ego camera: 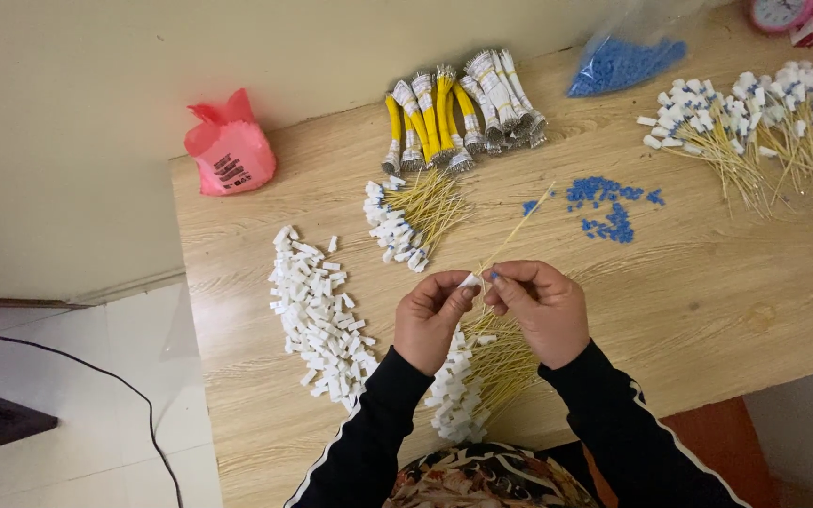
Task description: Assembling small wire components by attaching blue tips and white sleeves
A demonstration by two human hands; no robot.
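My left hand (433, 315) pinches a small white plug (470, 280) between thumb and finger. My right hand (543, 306) pinches a thin yellow wire (519, 229) near its end, where a tiny blue bit (494, 276) sits. The plug and the wire end are right next to each other, just above the desk (708, 301), and the wire sticks up and away from me. To do this bit well, I think I should hold the wire close to its tip so it does not bend, keep the plug still, and line the two up straight before I push. Under my hands lies a heap of wires with plugs on (477, 376). To the left of it is a pile of loose white plugs (317, 315). Just past my hands is a smaller bunch of wires with plugs (411, 216), and next to that a few loose blue bits (609, 209) lie on the wood. Farther back are yellow wire bundles (463, 108) tied up tight. A clear bag of blue bits (628, 56) sits near the wall. Far right is another big bunch of wires with plugs (755, 127). A pink bag (230, 146) sits at the left back corner. A black cord (96, 376) runs over the floor.
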